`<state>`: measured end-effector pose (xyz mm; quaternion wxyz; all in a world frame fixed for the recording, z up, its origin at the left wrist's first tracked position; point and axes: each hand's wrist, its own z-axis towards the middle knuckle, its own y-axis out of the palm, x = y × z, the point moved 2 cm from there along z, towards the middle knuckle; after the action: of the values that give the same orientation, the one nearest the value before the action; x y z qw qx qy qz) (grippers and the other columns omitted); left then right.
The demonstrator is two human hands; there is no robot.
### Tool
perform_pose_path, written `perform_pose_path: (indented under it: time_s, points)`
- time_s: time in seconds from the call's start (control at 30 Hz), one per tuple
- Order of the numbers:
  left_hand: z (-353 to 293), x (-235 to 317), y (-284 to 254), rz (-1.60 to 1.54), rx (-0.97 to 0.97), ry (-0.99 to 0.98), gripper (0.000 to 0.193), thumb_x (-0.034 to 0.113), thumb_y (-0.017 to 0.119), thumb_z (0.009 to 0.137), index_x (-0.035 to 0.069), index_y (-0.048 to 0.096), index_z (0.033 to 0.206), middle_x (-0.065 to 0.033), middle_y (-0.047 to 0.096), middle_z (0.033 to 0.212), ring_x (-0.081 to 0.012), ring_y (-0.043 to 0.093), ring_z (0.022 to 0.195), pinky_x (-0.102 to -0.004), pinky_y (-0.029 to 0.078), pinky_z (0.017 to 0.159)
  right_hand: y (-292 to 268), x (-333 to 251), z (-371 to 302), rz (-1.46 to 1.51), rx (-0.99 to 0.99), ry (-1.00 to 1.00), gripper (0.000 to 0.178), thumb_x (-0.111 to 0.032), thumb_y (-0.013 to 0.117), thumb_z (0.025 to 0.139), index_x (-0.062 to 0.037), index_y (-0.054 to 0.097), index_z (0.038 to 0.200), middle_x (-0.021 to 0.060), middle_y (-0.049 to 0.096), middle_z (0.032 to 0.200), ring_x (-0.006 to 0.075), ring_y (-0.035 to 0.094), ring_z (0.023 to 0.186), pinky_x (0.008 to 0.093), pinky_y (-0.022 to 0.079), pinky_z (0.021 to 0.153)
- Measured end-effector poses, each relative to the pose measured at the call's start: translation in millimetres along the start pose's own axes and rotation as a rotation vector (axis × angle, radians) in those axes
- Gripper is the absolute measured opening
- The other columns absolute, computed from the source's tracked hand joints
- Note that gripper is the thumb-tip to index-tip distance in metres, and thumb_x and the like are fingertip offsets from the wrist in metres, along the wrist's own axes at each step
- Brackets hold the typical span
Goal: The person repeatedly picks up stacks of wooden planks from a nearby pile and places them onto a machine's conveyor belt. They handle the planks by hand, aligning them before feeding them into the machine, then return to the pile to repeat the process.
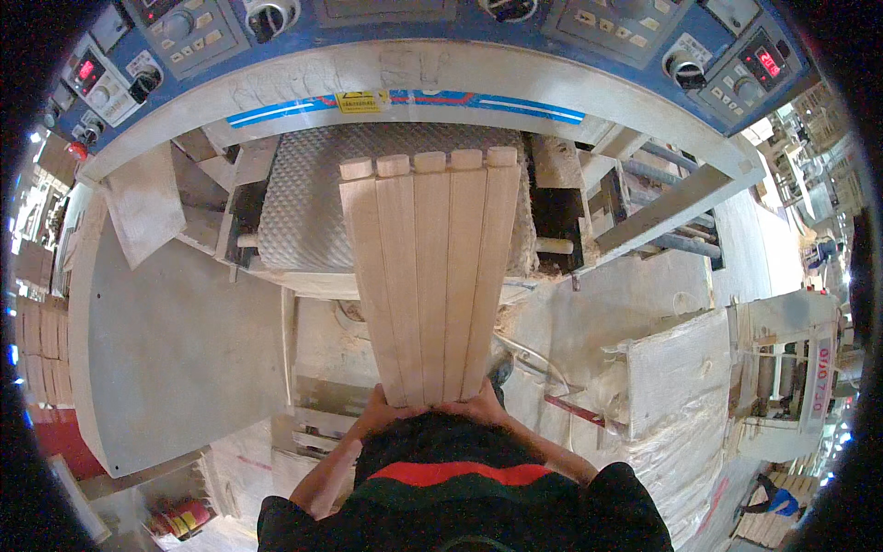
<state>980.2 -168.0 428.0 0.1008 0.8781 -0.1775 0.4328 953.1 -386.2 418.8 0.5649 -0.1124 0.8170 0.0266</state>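
Note:
Several pale wooden slats (428,267) lie side by side in a row, running away from my body. Their far ends carry short rounded tenons and are over a textured conveyor belt (299,212). At the near end, close to my waist, my left hand (374,417) grips the outer left corner of the row. My right hand (480,406) is closed on the opposite corner. The undersides of the slats and most of my fingers are hidden.
A machine with a blue control panel (368,20) and a pale crossbar (276,85) spans the far side. A grey sheet-metal panel (184,340) stands at left. Wrapped stacks (676,377) are at right. A person (780,501) in blue is at lower right.

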Motion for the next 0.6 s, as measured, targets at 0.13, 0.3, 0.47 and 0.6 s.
perform_pose_path:
  time_s: [0.13, 0.3, 0.47, 0.6]
  points:
    - [3.5, -12.9, -2.4, 0.016, 0.033, 0.019, 0.091, 0.032, 0.087, 0.056, -0.006, 0.039, 0.123, -0.017, 0.056, 0.114, -0.0244, 0.055, 0.106, -0.0363, 0.046, 0.09, 0.0, -14.5, -2.4, 0.115, -0.032, 0.026, 0.05, -0.024, 0.082, 0.064, -0.0019, 0.062, 0.104, 0.0093, 0.066, 0.1, 0.0193, 0.062, 0.093, 0.0346, 0.048, 0.084]
    - [0.0, 4.1, 1.7, -0.019, -0.017, -0.013, 0.092, 0.033, 0.087, 0.056, -0.006, 0.039, 0.123, -0.0177, 0.055, 0.116, -0.0249, 0.055, 0.107, -0.0369, 0.045, 0.091, -3.1, -23.3, -4.8, 0.128, -0.016, -0.022, 0.048, -0.023, 0.081, 0.066, 0.0005, 0.062, 0.104, 0.0114, 0.066, 0.1, 0.0205, 0.063, 0.093, 0.0353, 0.051, 0.082]
    - [-1.5, 0.5, 1.4, 0.04, 0.048, 0.005, 0.091, 0.035, 0.087, 0.054, -0.005, 0.042, 0.122, -0.0175, 0.056, 0.114, -0.0251, 0.056, 0.106, -0.0374, 0.046, 0.09, -3.1, -31.7, -8.7, 0.146, 0.0, 0.044, 0.044, -0.018, 0.081, 0.067, 0.0002, 0.063, 0.102, 0.0108, 0.067, 0.099, 0.0191, 0.064, 0.091, 0.0343, 0.051, 0.082]
    - [0.7, 0.5, -2.3, 0.049, 0.012, 0.028, 0.095, 0.037, 0.088, 0.054, -0.005, 0.038, 0.123, -0.0176, 0.055, 0.115, -0.026, 0.055, 0.107, -0.0373, 0.046, 0.09, -2.0, -33.7, -8.7, 0.156, -0.008, 0.05, 0.042, -0.018, 0.081, 0.067, -0.0001, 0.064, 0.101, 0.0102, 0.067, 0.098, 0.0185, 0.064, 0.09, 0.0341, 0.051, 0.081]
